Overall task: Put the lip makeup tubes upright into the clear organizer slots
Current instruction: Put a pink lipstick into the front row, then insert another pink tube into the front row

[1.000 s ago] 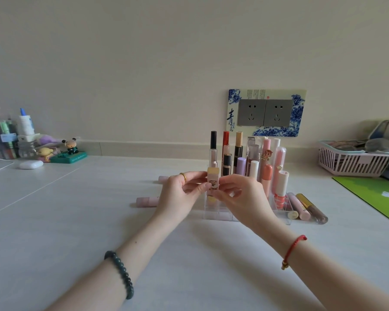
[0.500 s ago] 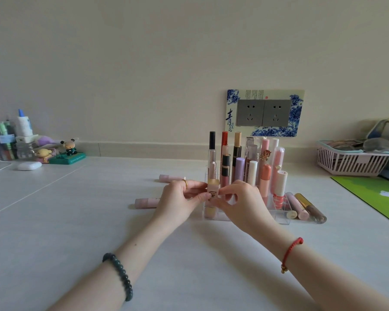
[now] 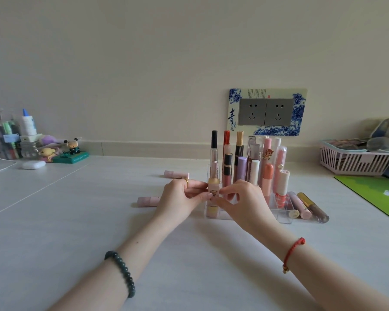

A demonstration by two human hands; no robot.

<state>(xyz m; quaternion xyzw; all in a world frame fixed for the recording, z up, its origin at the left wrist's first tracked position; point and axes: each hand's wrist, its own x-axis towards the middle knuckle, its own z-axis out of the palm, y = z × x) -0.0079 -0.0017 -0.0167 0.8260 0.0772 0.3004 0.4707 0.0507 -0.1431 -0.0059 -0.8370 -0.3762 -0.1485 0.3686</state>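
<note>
At the front left corner of the clear organizer (image 3: 283, 217), a short pale pink tube with a cream cap (image 3: 213, 190) stands upright, its base already down inside the slot. The left hand (image 3: 182, 196) and the right hand (image 3: 240, 198) both pinch it at mid height with thumb and fingertips, the other fingers loosely curled, probably to keep it vertical while it settles to the slot floor. Behind it, taller tubes stand upright in the back rows, so the short ones stay visible in front. Two pink tubes (image 3: 176, 175) lie flat on the worktop left of the organizer and three more tubes (image 3: 310, 207) lie against its right side, likely waiting their turn. The right hand hides the middle front slots, so whether they are filled cannot be told. The small picture on the held tube is too blurred to read.
</note>
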